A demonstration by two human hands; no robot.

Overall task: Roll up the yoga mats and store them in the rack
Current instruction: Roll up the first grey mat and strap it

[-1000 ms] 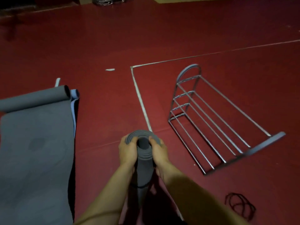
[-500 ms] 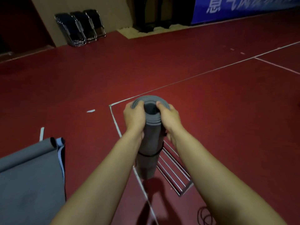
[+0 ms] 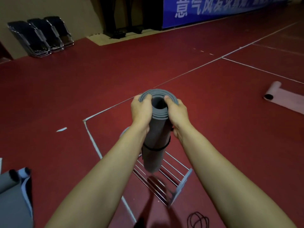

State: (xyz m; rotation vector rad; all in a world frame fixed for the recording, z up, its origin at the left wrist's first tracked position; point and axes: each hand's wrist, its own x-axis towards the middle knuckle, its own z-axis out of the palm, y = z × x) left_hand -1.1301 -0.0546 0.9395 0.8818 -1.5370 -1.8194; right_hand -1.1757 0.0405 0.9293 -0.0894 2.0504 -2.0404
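Rolled grey foam yoga mat held upright at centre frame, open spiral end facing the camera. A thin black band circles it below the middle. Left hand grips the left side of the top end, fingers curled over the rim; right hand clamps the right side likewise, thumb tip on the rim. Both hands wrap the same roll, facing each other.

Silver wire rack lies on the dark red floor directly beneath the mat's lower end; whether the mat touches the rack cannot be told.

Lower left of the frame: a partly unrolled grey mat with pale blue underside. Right edge: a partly unrolled pale pink mat. Bottom right: a loose black cord loop on the floor. Upper left: folded black chairs leaning by the wall. Top right: blue banner with white characters.
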